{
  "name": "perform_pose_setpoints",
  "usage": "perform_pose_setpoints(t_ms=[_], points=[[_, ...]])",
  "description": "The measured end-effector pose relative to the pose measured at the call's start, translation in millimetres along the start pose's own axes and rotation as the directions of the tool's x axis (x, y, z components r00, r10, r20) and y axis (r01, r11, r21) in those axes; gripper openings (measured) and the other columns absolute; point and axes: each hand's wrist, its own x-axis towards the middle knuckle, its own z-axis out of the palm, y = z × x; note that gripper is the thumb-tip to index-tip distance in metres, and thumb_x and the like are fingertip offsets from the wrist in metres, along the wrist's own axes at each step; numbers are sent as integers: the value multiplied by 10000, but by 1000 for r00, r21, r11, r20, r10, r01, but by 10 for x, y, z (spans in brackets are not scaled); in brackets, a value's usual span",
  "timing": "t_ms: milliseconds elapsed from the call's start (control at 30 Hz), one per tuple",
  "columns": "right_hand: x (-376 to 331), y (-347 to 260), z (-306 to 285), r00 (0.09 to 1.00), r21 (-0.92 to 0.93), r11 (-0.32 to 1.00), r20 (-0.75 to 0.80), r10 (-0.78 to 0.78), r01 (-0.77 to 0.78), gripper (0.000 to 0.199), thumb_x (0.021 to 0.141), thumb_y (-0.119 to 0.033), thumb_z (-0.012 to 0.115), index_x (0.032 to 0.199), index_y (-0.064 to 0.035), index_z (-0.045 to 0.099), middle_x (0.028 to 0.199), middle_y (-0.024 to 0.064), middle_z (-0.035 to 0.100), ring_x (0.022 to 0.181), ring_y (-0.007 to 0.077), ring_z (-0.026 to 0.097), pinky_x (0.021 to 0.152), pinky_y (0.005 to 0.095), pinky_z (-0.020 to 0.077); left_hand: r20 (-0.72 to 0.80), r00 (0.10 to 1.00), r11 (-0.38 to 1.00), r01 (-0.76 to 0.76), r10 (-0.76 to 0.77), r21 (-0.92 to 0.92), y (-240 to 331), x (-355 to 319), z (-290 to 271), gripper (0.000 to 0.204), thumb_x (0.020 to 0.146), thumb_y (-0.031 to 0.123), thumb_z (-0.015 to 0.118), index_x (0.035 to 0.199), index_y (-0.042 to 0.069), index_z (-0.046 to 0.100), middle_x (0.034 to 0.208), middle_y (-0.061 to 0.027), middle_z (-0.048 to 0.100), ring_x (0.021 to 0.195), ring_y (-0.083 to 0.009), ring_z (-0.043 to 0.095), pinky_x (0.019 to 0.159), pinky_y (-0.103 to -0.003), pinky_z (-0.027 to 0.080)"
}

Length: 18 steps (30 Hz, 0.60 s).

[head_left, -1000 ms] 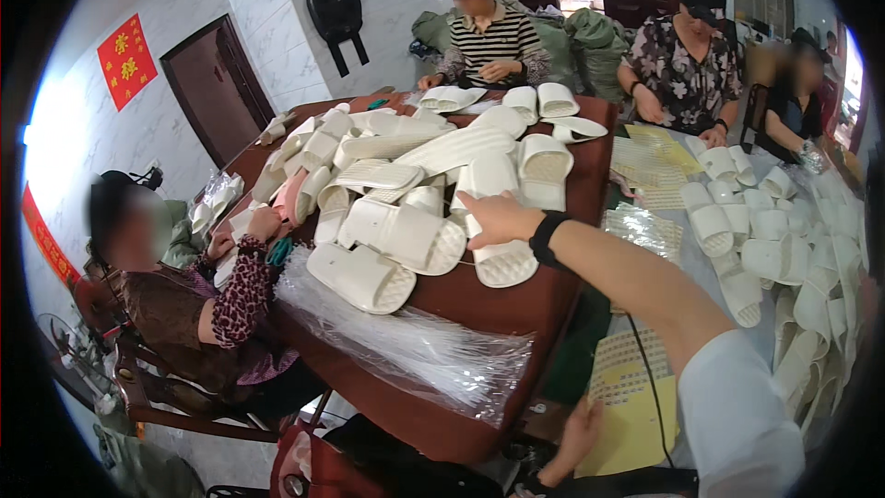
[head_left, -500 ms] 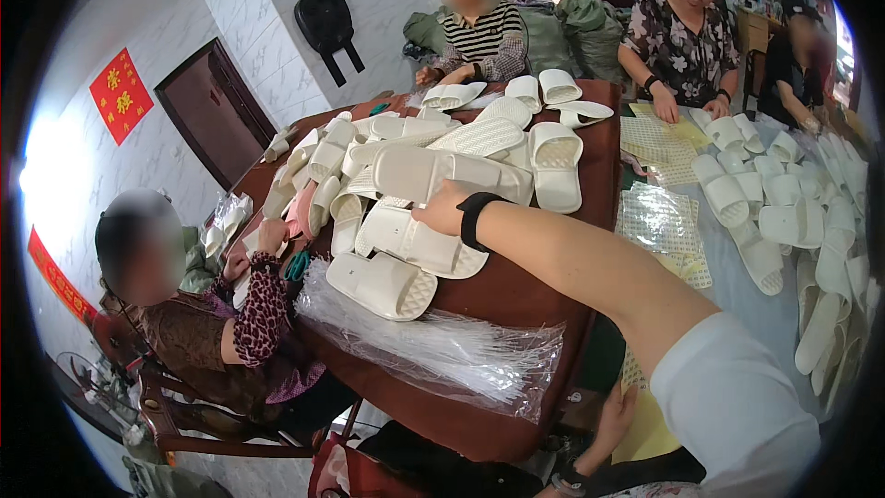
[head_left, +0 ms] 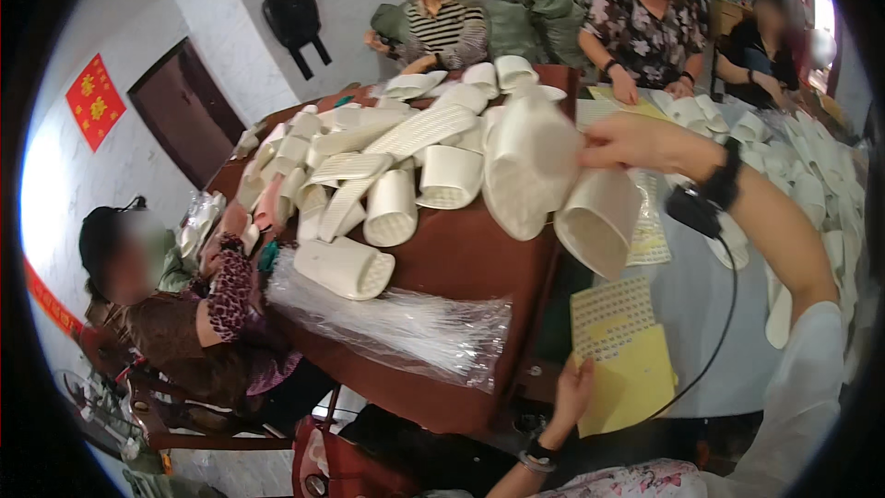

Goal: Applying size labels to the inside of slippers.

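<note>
Slippers (head_left: 553,184): a white pair, lifted off the brown table (head_left: 461,267) and hanging above its right edge, soles toward you, one overlapping the other. Your right hand (head_left: 636,143) pinches the pair at the top, fingers closed on it, a black band at the wrist with a black cord trailing down from it. Your left hand (head_left: 572,392), below the table's near right corner, has its fingers closed on the edge of a yellow sheet (head_left: 631,383) with a grid-printed card (head_left: 613,318) just above it. On the table: a heap (head_left: 387,157) of white slippers covering its far half, some upright, some on their sides; one single slipper (head_left: 346,267) lying apart from the heap toward the near edge; a bundle of clear plastic bags (head_left: 396,327) draped over the near edge just below that slipper. At the table's left side: a seated person (head_left: 175,323) in a patterned sleeve, hands touching the heap's left end. At the table's far side: a person in a striped top (head_left: 442,28); to the right of them, a person in a floral top (head_left: 645,32), hands on a yellow sheet. Right of the table: a second surface (head_left: 701,314) in pale cloth, with more white slippers (head_left: 820,175) spread along its far and right parts. Behind the table, left: a dark door (head_left: 189,115) with a red square hanging (head_left: 95,101) beside it on the white wall.
</note>
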Motion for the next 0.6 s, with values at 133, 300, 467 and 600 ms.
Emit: perform_pose_setpoints(t_ms=[133, 300, 467, 600], points=[[-1296, 539, -15, 935, 876, 422, 82, 345, -233, 284, 899, -220, 504, 1052, 18, 528, 962, 68, 616, 834, 149, 609, 757, 293, 492, 3, 987, 951, -154, 159, 267, -158, 90, -185, 189, 876, 114, 520, 997, -30, 541, 879, -81, 601, 773, -153, 528, 703, -303, 442], [-2615, 807, 355, 839, 998, 8, 54, 541, -70, 331, 863, -161, 543, 1109, 52, 485, 1018, 131, 576, 921, 210, 571, 863, 338, 454, -161, 987, 984, -17, -12, -175, 311, 39, -87, 254, 878, 97, 524, 1107, -4, 485, 1008, -64, 567, 836, -121, 543, 715, -252, 450], [-3200, 1014, 932, 802, 857, -413, -2, 597, 309, 328, 830, -62, 490, 1126, 70, 430, 1137, 178, 468, 1079, 271, 445, 982, 390, 351, -160, 978, 970, -165, 137, -178, 752, 0, -25, 278, 891, 96, 492, 1130, -40, 453, 1016, -111, 571, 846, -138, 557, 718, -264, 456], [-3197, 1148, 1343, 773, 573, -633, -1, 634, 520, 315, 812, -42, 472, 1086, 103, 412, 1099, 204, 427, 1103, 323, 396, 1046, 431, 265, -173, 952, 948, -280, 254, -149, 1163, -92, -73, 331, 905, 116, 474, 1193, -38, 417, 1082, -141, 543, 929, -180, 557, 782, -298, 471]])
